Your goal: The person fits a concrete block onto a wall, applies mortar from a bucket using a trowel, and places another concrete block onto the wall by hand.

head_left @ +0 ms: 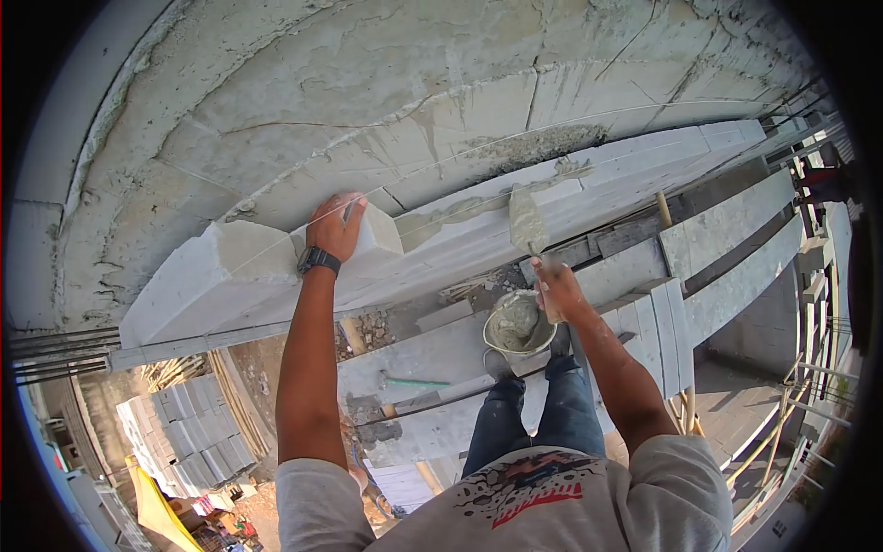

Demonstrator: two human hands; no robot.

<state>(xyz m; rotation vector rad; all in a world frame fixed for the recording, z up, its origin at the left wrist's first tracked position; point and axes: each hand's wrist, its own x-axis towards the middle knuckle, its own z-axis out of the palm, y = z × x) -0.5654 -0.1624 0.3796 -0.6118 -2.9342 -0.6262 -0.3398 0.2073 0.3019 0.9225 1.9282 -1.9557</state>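
Observation:
My left hand [338, 228], with a dark watch on the wrist, grips the top of a white lightweight block [375, 235], fingers curled over its far edge. That block sits on the wall, beside a larger block [221, 258] on the left. My right hand [557, 293] is closed round the handle of a trowel [526, 221]. Its blade is coated in grey mortar and lies over the top of the block wall [635, 179]. Wet mortar [451, 216] is spread along the wall top between the blade and the held block. A bucket of mortar [517, 324] stands below my right hand.
A thin string line [432, 164] runs above the wall. Behind it rises a rough grey wall [349, 92]. Below me are scaffold planks [736, 207], a stack of blocks [658, 322] and a green rod [417, 382]. More blocks [189, 423] are piled on the ground far below.

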